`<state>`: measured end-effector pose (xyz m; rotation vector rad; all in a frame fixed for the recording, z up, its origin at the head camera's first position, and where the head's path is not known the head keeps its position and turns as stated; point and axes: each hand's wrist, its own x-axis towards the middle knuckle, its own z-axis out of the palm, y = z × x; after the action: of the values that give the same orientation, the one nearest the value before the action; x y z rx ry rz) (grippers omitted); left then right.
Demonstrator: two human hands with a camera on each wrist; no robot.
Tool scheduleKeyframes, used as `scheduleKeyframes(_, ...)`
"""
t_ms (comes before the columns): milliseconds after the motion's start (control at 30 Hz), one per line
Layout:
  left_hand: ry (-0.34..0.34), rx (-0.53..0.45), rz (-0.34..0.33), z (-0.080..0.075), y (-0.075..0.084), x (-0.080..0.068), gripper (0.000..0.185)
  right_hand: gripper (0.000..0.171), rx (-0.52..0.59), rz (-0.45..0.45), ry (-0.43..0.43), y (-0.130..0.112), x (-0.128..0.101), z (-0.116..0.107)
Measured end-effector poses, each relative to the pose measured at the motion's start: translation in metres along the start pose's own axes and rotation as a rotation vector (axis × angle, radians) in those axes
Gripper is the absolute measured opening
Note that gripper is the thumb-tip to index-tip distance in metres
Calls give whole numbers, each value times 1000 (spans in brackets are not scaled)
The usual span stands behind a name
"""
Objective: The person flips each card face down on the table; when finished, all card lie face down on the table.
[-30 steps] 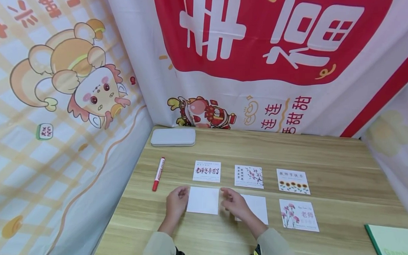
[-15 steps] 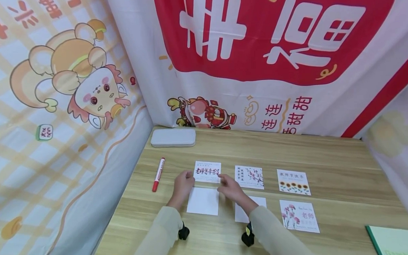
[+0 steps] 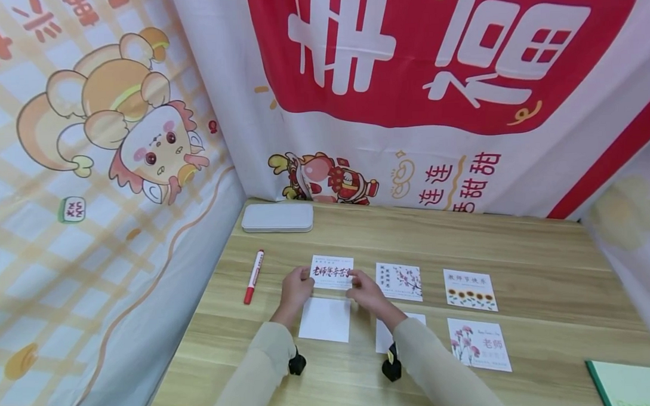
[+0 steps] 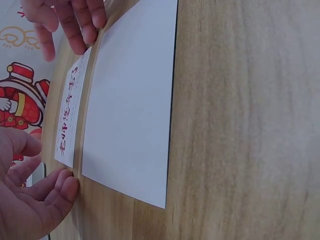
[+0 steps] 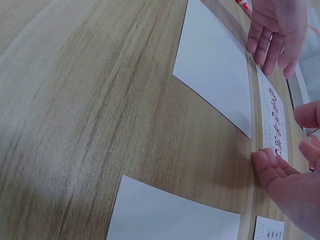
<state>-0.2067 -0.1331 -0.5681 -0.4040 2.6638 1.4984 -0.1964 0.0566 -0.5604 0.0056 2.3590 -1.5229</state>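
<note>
A white card with red calligraphy (image 3: 333, 271) lies in the far row on the wooden table (image 3: 542, 261). My left hand (image 3: 298, 286) touches its near left corner with straight fingers (image 4: 64, 184). My right hand (image 3: 362, 287) touches its near right corner, fingers (image 5: 267, 162) flat on the wood and thumb raised. Just in front of that card lies a blank white card (image 3: 325, 319), which neither hand touches. My right forearm partly covers a second blank card (image 3: 382, 337).
A blossom card (image 3: 399, 281), a sunflower card (image 3: 469, 289) and a carnation card (image 3: 479, 353) lie to the right. A red marker (image 3: 253, 276) and a grey case (image 3: 278, 217) lie at the left. A green book (image 3: 632, 383) sits at the near right corner.
Both hands moved forward from the sides of the blank card to the near corners of the calligraphy card. No card has visibly moved.
</note>
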Motion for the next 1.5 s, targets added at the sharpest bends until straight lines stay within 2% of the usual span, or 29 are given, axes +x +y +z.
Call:
scheduleKeyframes(433,21,-16,0,2,2,2,37,61,5,14,-10,-3,1,1)
scheduleKeyframes(733,100,-64,3,2,2,6,35,60,-10,22,-14,-7,0,1)
scheduleKeyframes(933,128,-146,30,-1,12,6,36,61,6,23,-15,-6,1,0)
scheduleKeyframes(1200,156,-202,67,-4,27,3,31,63,65,33,-23,-6,3,-1)
scheduleKeyframes(1500,130,-344,119,-1,48,-3,31,57,182,66,-59,-9,3,-1)
